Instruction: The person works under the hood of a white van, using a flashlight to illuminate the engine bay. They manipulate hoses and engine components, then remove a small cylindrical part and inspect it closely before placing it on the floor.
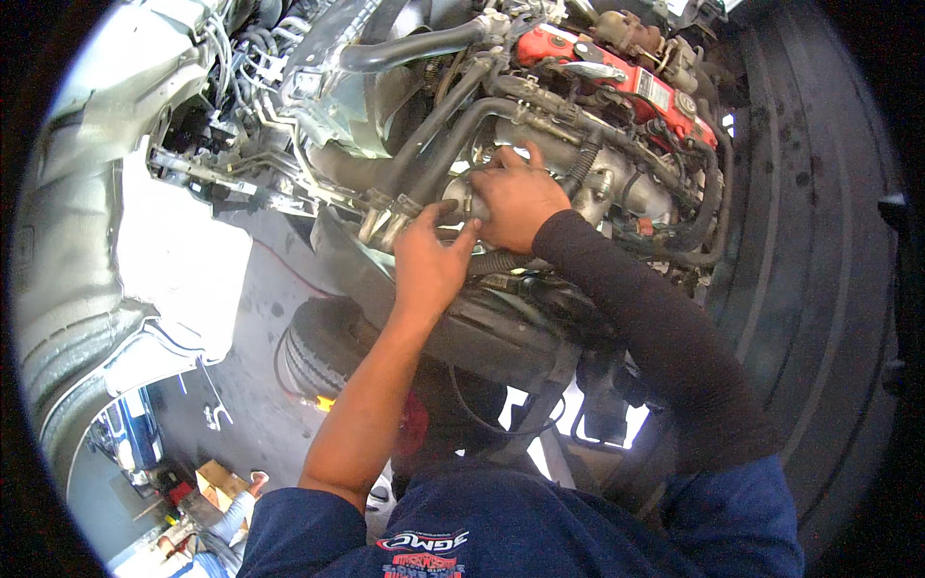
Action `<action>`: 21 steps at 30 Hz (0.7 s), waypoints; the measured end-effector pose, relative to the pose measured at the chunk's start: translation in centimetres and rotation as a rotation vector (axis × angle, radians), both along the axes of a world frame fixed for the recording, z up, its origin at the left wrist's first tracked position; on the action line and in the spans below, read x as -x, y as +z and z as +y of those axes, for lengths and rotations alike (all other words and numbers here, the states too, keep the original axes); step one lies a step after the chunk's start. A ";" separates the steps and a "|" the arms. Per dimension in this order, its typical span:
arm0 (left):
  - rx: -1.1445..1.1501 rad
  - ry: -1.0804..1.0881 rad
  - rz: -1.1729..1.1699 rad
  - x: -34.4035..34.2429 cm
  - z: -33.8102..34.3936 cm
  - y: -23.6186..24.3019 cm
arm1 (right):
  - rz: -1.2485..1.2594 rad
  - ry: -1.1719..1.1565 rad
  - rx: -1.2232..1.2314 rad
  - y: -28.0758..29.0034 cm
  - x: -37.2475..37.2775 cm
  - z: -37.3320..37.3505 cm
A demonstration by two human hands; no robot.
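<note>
In an open engine bay, my left hand [434,255] reaches up from below, fingers and thumb curled on a small silver metal fitting [466,202]. My right hand [520,202], its forearm in a black sleeve, is closed on the same fitting from the right, its fingertips partly hidden. Thick black hoses [442,130] run just above and left of my hands, and a ribbed hose [503,261] lies below them. Behind them are a silver cast engine part [641,193] and a red engine cover [646,82].
A dark ribbed panel [800,289] borders the right, grey body panels [82,241] the left. Below are a tire [308,352] on the grey floor [236,405], a thin red hose [294,275] and a cardboard box [222,482]. A dark bracket [564,361] hangs under the engine.
</note>
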State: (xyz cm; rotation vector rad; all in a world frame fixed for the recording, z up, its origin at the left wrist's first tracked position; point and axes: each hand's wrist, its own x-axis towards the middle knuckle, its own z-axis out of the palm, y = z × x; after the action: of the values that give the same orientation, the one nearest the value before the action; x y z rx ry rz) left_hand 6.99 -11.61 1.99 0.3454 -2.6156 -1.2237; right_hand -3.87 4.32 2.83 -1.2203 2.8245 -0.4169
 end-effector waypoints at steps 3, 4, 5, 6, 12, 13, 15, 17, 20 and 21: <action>-0.326 -0.013 -0.170 -0.2 -0.7 -0.7 | 0.010 0.006 -0.001 0.1 -0.2 0.2; -0.374 -0.011 -0.100 -0.3 -0.5 -1.1 | 0.020 0.011 0.001 0.2 -0.3 0.3; -0.376 -0.007 -0.139 -0.4 -0.5 -1.4 | 0.027 0.011 -0.022 0.3 -0.4 0.4; -0.384 -0.008 -0.151 -0.5 -0.5 -1.8 | 0.032 -0.007 -0.029 0.3 -0.7 0.6; -0.468 -0.090 -0.126 -1.1 -1.2 -3.3 | 0.053 -0.037 -0.048 0.3 -1.4 0.4; -0.516 -0.085 -0.146 -1.1 -1.4 -3.5 | 0.057 -0.027 -0.050 0.4 -1.2 0.3; -0.635 -0.080 -0.175 -1.2 -1.4 -3.7 | -0.005 -0.013 -0.067 0.6 -0.8 0.2; -0.605 -0.068 -0.164 -1.2 -1.3 -3.9 | -0.044 0.003 -0.090 0.9 -0.1 0.2; -0.496 -0.088 -0.122 -1.1 -1.2 -4.0 | -0.095 0.035 -0.011 1.5 0.6 0.3; -0.463 -0.091 -0.085 -1.0 -1.1 -4.0 | -0.128 0.043 0.004 1.6 0.9 0.4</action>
State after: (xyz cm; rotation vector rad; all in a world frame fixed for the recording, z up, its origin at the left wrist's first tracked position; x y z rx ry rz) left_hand 8.03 -12.71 -2.06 0.3652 -2.4117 -1.8845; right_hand -4.74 4.76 4.44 -1.2057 2.6868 -0.4806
